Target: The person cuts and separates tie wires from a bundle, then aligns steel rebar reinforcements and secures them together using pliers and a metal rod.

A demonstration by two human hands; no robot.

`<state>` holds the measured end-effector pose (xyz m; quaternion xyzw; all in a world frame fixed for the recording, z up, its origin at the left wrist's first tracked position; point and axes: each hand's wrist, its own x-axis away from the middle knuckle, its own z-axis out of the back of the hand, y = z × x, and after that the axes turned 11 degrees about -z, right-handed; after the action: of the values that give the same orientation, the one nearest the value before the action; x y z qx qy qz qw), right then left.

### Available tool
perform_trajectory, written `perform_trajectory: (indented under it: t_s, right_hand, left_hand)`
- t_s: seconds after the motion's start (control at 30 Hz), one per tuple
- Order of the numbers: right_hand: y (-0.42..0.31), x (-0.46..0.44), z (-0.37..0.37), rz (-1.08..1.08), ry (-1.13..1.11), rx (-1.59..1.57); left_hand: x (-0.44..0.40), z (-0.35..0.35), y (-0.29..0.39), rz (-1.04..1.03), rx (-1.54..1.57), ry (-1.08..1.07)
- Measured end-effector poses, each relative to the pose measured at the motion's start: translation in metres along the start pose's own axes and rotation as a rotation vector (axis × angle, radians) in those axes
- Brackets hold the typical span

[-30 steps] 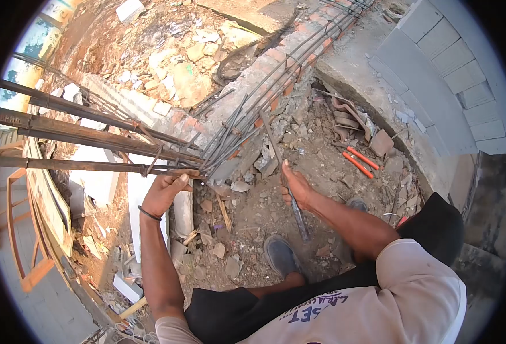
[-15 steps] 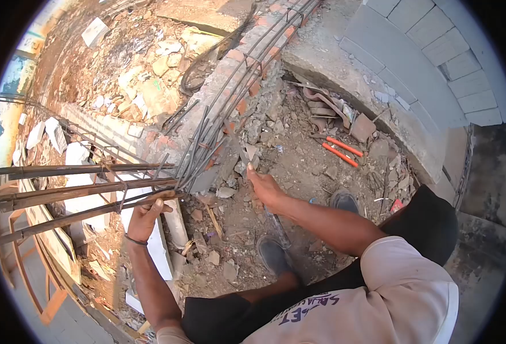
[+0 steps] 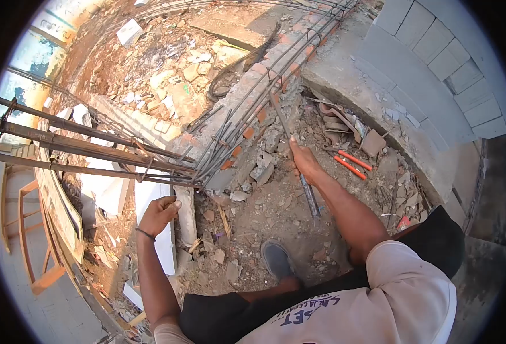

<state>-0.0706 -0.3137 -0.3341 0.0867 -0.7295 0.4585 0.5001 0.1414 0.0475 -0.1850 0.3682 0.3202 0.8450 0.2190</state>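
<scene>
My right hand (image 3: 306, 159) is wrapped round a long metal bar (image 3: 308, 198), thicker at its lower end. The bar slants up past my fist, its thin upper end beside the steel reinforcement cage (image 3: 292, 70) on the low brick wall. My left hand (image 3: 160, 215) is closed, thumb against curled fingers, just below the column rebar (image 3: 92, 150) and apart from it. Its palm is hidden, so I cannot tell if anything is in it. Bent rebar ends (image 3: 216, 137) from the column and the cage cross at the wall corner.
Orange-handled pliers (image 3: 351, 164) lie on the rubble-strewn ground right of my right hand. A concrete ledge (image 3: 350, 86) and grey block wall (image 3: 436, 46) stand at the right. Coiled wire (image 3: 221, 86) lies beyond the brick wall; a wooden frame (image 3: 26, 241) is at the left.
My left hand has come off the column rebar and now sits below it. My right hand has risen with the bar, whose upper end now reaches the cage. The view has shifted.
</scene>
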Motion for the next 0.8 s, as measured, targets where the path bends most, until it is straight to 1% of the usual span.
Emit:
perform_trajectory:
  t_s: [0.07,0.13,0.2,0.27,0.33,0.37,0.43,0.47,0.5,0.53,0.63,0.67,0.73,0.77,0.8]
  right_hand:
    - [-0.003,-0.004,0.004,0.003,-0.017,0.057]
    - [0.001,-0.008,0.000,-0.011,-0.033,0.123]
    - [0.006,-0.007,-0.006,0.001,-0.069,0.131]
    - [0.015,-0.005,-0.011,-0.025,-0.121,0.154]
    - [0.021,-0.004,-0.018,-0.044,-0.173,0.171]
    - [0.025,-0.005,-0.021,-0.045,-0.154,0.225]
    - [0.027,-0.002,-0.025,-0.049,-0.138,0.289]
    - [0.022,0.006,-0.027,-0.064,-0.125,0.287]
    - [0.020,0.010,-0.030,-0.079,-0.114,0.286]
    - [0.022,0.010,-0.034,-0.082,-0.123,0.297]
    - [0.032,0.007,-0.043,-0.034,-0.107,0.282]
    - [0.036,0.004,-0.045,-0.055,-0.101,0.252]
    - [0.039,-0.004,-0.043,-0.079,-0.095,0.224]
    - [0.039,-0.007,-0.037,-0.043,-0.123,0.227]
    - [0.039,-0.011,-0.033,-0.007,-0.149,0.230]
  left_hand:
    - [0.002,0.006,0.003,-0.090,-0.060,0.019]
    - [-0.001,0.006,-0.004,-0.142,-0.003,0.086]
    - [-0.002,0.009,-0.002,-0.130,-0.032,0.129]
    - [0.002,0.011,-0.003,-0.133,0.030,0.223]
    - [0.004,0.019,-0.003,-0.223,-0.053,0.292]
    - [0.006,0.019,0.005,-0.215,-0.051,0.303]
    - [0.006,0.018,0.018,-0.324,-0.001,0.498]
    - [0.001,0.022,0.023,-0.371,-0.047,0.500]
    - [0.000,0.023,0.027,-0.426,-0.018,0.543]
    - [0.002,0.018,0.047,-0.480,0.007,0.587]
    - [-0.015,0.010,0.048,-0.653,0.174,0.732]
    - [-0.022,0.010,0.043,-0.648,0.176,0.738]
    - [-0.030,0.008,0.041,-0.616,-0.024,0.905]
    - [-0.030,0.005,0.049,-0.661,0.138,0.826]
    - [-0.032,0.005,0.049,-0.660,0.138,0.819]
